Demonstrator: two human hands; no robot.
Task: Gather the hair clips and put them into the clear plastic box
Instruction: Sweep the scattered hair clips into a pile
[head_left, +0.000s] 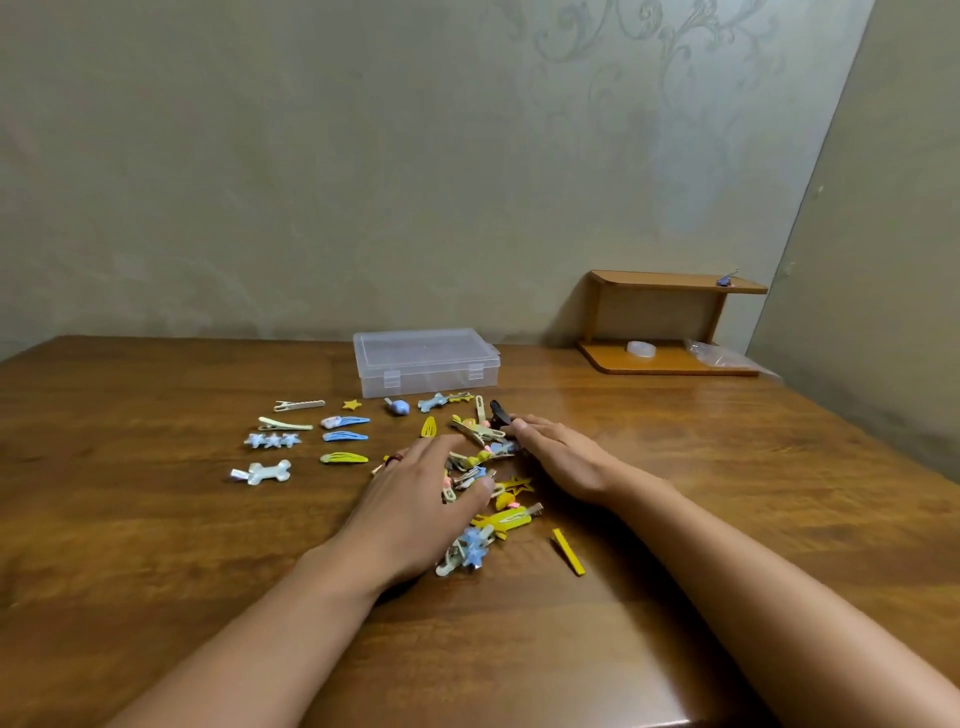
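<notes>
Clips (480, 475) (heaped) lie between both hands' grip.

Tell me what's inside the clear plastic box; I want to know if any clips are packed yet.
The clear plastic box looks empty through its closed lid, both latches down. No clips show inside, though glare hides its floor. The pile of hair clips lies on the table.

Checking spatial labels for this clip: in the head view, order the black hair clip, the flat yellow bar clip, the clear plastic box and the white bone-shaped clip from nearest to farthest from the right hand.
1. Black hair clip: at the right hand's fingertips.
2. Flat yellow bar clip: alone, nearer the camera.
3. Clear plastic box: behind, lid closed.
4. White bone-shaped clip: far left.
</notes>
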